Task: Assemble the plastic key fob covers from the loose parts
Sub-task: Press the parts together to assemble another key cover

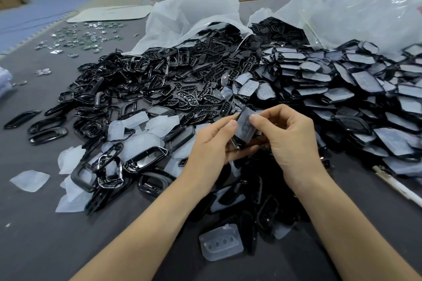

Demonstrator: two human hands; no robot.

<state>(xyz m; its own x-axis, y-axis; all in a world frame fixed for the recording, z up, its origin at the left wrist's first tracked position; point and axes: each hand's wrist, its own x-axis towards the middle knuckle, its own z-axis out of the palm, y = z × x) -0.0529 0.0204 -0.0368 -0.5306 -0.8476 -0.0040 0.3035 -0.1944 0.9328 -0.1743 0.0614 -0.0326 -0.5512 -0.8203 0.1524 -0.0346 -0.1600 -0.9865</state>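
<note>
Fob cover (244, 126): glossy black shell, frosted translucent pad | left hand (211, 143), right hand (290, 137) fingers pinch it

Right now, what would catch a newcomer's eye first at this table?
The black plastic parts sprawl in a huge heap across the middle of the grey table, spilling from plastic bags at the back. In front of it, the left hand and right hand both pinch one key fob cover with a translucent pad on it. A loose translucent button pad lies nearest, between the forearms.
</note>
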